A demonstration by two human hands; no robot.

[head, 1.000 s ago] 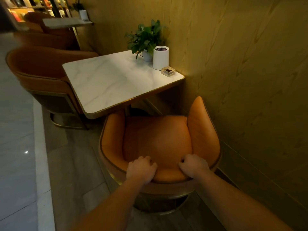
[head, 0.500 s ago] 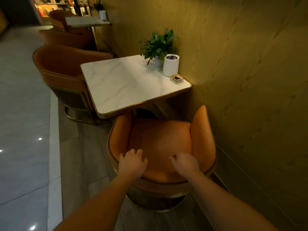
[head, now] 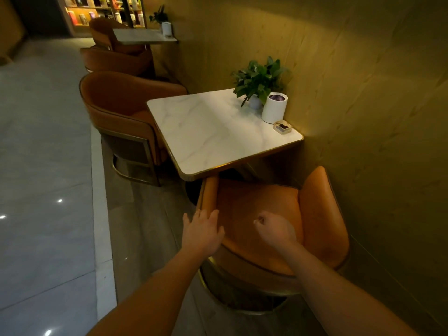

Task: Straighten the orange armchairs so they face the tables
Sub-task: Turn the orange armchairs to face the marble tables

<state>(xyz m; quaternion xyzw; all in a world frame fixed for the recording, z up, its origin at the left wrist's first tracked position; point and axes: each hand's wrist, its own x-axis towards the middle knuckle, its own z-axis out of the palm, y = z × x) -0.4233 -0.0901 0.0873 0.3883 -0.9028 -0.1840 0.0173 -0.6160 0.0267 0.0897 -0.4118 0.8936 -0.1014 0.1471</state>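
The near orange armchair (head: 261, 204) stands at the marble-topped table (head: 218, 132), its seat front tucked under the table's near edge and its right side close to the wall. My left hand (head: 202, 232) lies with straight fingers at the rim of the chair's left arm. Over the backrest and seat hovers my right hand (head: 275, 230), its fingers curled with nothing in them. A second orange armchair (head: 121, 105) stands on the table's far side, its back turned partly toward the aisle.
On the table by the wall are a potted plant (head: 259, 81), a white cylinder (head: 274, 107) and a small glass ashtray (head: 283, 127). Further back stand two more armchairs (head: 116, 59) and another table (head: 143, 36). A glossy tiled aisle (head: 43, 166) runs on the left.
Both hands have let go of the top of the backrest. My left hand has opened and moved to the chair's left arm; my right hand has lifted, fingers curled.
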